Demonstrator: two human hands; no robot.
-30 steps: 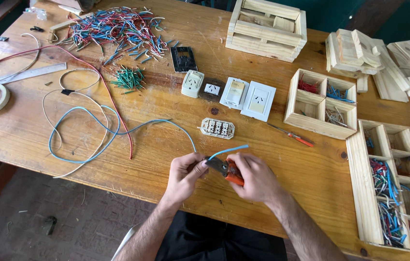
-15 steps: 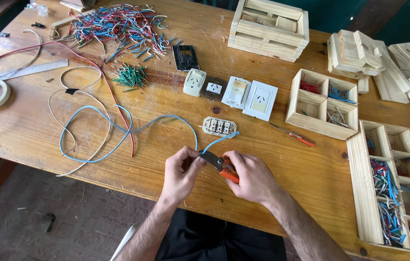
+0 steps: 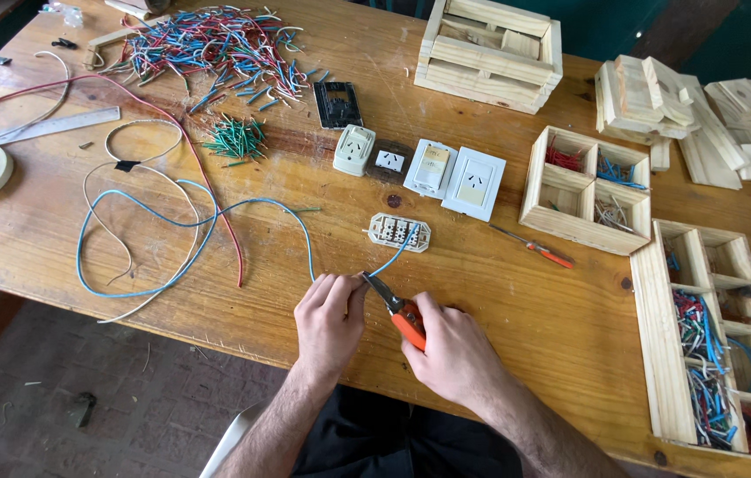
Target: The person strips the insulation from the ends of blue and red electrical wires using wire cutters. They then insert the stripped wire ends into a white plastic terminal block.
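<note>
Item: blue insulated wire [image 3: 172, 219], one long loose length, lying in wide loops across the left half of the wooden workbench [image 3: 517, 292] and running in to the near edge, where both hands are meeting it.

Left hand [image 3: 329, 319]: fingers are closing narrowly on the wire just left of the tool, pinching it between thumb and fingertips and pressing it toward the bench.

Right hand [image 3: 453, 354]: wrapped around the orange handles of a pair of wire cutters [image 3: 396, 305]; the dark jaws are closing on the wire beside the left fingertips. A short blue end [image 3: 393, 258] is rising from the jaws toward the cream terminal block [image 3: 399, 232], its tip lying on or just over the block.

Handling, as a judgement: light, limp over its length, springy in short pieces; the smooth sheath is likely slipping under a loose pinch, so hold is best taken close to the jaws. Not fragile, though the conductor inside would nick under too hard a squeeze.

Nearby stock:
- heap of cut red, blue and white wire pieces [image 3: 207, 44], far left
- small bundle of green pieces [image 3: 235, 140]
- row of white wall sockets and switches [image 3: 433, 170]
- orange-handled screwdriver [image 3: 535, 247]
- compartmented wooden trays [image 3: 586, 188] holding sorted offcuts, right side
</note>
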